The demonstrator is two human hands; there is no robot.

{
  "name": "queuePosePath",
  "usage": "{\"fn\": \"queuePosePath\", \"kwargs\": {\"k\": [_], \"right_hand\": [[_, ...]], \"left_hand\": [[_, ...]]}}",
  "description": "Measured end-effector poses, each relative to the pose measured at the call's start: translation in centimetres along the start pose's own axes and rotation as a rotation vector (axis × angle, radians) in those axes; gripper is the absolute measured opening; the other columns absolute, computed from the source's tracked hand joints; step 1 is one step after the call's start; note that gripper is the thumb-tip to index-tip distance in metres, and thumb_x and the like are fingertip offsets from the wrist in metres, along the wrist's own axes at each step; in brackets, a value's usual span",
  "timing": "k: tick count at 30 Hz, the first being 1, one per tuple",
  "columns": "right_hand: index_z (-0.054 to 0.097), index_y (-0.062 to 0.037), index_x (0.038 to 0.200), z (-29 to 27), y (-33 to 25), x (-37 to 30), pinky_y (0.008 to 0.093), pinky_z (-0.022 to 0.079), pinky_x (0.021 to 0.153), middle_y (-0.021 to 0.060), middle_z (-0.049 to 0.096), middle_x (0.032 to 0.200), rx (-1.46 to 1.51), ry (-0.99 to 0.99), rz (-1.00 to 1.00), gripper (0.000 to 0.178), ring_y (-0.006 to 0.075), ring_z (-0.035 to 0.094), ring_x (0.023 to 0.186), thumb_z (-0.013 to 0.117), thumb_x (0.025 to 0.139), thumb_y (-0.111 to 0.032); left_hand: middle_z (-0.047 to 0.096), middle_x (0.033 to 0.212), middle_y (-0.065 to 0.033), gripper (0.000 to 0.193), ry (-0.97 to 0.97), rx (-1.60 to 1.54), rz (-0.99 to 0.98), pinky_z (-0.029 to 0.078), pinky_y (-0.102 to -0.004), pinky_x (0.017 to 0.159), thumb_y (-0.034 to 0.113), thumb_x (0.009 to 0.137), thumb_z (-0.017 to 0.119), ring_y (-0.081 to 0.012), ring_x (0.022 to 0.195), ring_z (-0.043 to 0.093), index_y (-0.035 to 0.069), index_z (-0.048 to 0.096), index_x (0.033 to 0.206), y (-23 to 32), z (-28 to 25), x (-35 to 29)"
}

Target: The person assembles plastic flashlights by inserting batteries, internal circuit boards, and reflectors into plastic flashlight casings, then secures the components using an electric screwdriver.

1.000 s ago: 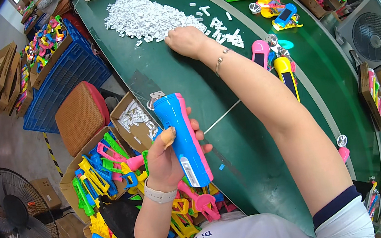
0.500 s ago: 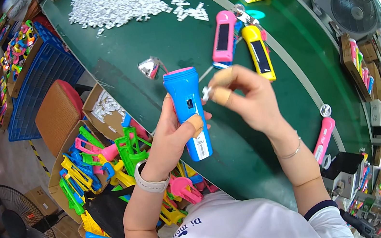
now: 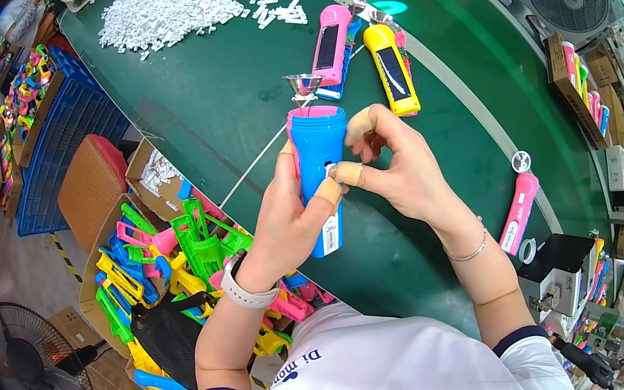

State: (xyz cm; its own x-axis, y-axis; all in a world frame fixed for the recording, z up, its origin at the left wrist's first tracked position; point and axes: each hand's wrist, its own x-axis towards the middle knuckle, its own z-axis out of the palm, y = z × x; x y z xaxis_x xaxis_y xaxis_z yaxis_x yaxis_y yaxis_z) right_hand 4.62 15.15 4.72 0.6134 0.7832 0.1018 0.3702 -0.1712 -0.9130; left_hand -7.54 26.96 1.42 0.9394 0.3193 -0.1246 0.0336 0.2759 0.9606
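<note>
My left hand (image 3: 287,218) is closed around a blue flashlight body (image 3: 320,142), which stands almost upright with its wide mouth away from me. A pink part shows along its left side and inside the mouth. My right hand (image 3: 395,163) has its thumb against the front of the body, beside a dark switch slot. A small white switch piece (image 3: 330,168) shows at that slot, partly covered by the thumbs. The right index finger is apart from the thumb, close to the body's right edge. Beyond the mouth, a shiny reflector cup (image 3: 304,84) hangs out on thin wires.
A pile of small white pieces (image 3: 163,15) covers the far left of the green table (image 3: 226,91). Pink (image 3: 331,45) and yellow flashlights (image 3: 393,72) lie ahead; another pink flashlight (image 3: 519,212) lies right, near a black-topped machine (image 3: 557,264). A box of colored plastic parts (image 3: 155,273) stands left.
My right hand has moved left and brought the small white piece against the flashlight's switch slot. The thumb and index finger have spread apart. The flashlight has shifted slightly right.
</note>
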Motion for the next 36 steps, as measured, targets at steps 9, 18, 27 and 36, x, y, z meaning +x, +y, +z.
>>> {"fn": "queuePosePath", "kwargs": {"k": [9, 18, 27, 36], "right_hand": [[0.050, -0.0040, 0.081, -2.2, 2.1, -2.4, 0.0234, 0.040, 0.056, 0.0012, 0.051, 0.069, 0.059, -0.099, 0.361, 0.038, 0.0074, 0.046, 0.063, 0.078, 0.071, -0.028], [0.059, -0.0013, 0.077, -13.8, 3.8, -0.5, 0.0255, 0.040, 0.055, 0.0017, 0.056, 0.066, -0.276, 0.213, 0.366, 0.037, 0.0088, 0.051, 0.061, 0.065, 0.081, -0.038], [0.051, 0.0004, 0.122, -13.0, 6.8, 9.9, 0.0407, 0.050, 0.081, 0.0214, 0.064, 0.106, -0.843, -0.042, 0.337, 0.078, 0.0335, 0.062, 0.098, 0.060, 0.074, -0.060], [0.018, 0.0018, 0.142, -7.9, 7.3, 11.5, 0.0377, 0.051, 0.079, 0.0201, 0.064, 0.103, -0.937, -0.039, 0.487, 0.099, 0.0326, 0.064, 0.093, 0.064, 0.069, -0.047]], "left_hand": [[0.061, 0.091, -0.0198, 0.051, -0.014, 0.399, 0.136, 0.050, -0.0347, 0.069, 0.008, 0.080, 0.057, -0.0279, 0.075, 0.063, -0.004, 0.039, 0.126, -1.5, 1.9, 0.2], [0.059, 0.095, -0.0090, 0.041, -0.427, 0.161, -0.203, 0.052, -0.0299, 0.067, 0.019, 0.092, 0.050, -0.0132, 0.077, 0.060, 0.000, 0.039, 0.127, -2.0, 7.3, 5.8], [0.064, 0.086, -0.0211, 0.050, -0.441, 0.639, -0.005, 0.051, -0.0396, 0.070, 0.032, 0.088, 0.055, -0.0319, 0.078, 0.065, -0.010, 0.043, 0.112, -6.3, 15.3, 13.1], [0.050, 0.119, -0.0276, 0.043, -0.304, 0.832, 0.580, 0.041, -0.0458, 0.095, 0.015, 0.084, 0.055, -0.0429, 0.112, 0.047, 0.002, 0.048, 0.124, -8.6, 15.0, 12.4]]}}
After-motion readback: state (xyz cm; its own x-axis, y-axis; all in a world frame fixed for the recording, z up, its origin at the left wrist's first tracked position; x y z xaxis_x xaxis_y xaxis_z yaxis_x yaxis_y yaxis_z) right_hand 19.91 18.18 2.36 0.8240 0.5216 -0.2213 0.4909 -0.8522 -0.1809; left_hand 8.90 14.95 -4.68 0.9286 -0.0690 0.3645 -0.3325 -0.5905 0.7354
